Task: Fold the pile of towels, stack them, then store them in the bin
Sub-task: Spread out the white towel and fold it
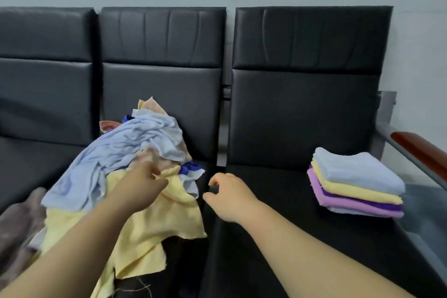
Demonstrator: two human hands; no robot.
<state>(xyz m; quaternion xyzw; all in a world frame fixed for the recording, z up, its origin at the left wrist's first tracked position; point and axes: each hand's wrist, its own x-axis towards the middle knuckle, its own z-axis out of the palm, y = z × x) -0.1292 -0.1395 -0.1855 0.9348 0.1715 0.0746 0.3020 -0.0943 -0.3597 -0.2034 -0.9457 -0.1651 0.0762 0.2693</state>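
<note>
A loose pile of towels [135, 152] lies on the middle black seat, with a light blue towel [121, 150] on top and a yellow towel [154, 220] spilling toward the front. My left hand [142, 186] pinches an edge of the yellow towel near the pile's right side. My right hand [229, 197] hovers just right of the pile, fingers loosely curled, holding nothing. A stack of folded towels [355, 184] in light blue, yellow and purple sits on the right seat. No bin is in view.
Three black padded seats [302, 109] stand in a row against a pale wall. A metal armrest with a red-brown top [420, 150] borders the right seat. A pinkish cloth [17, 225] lies at the far left.
</note>
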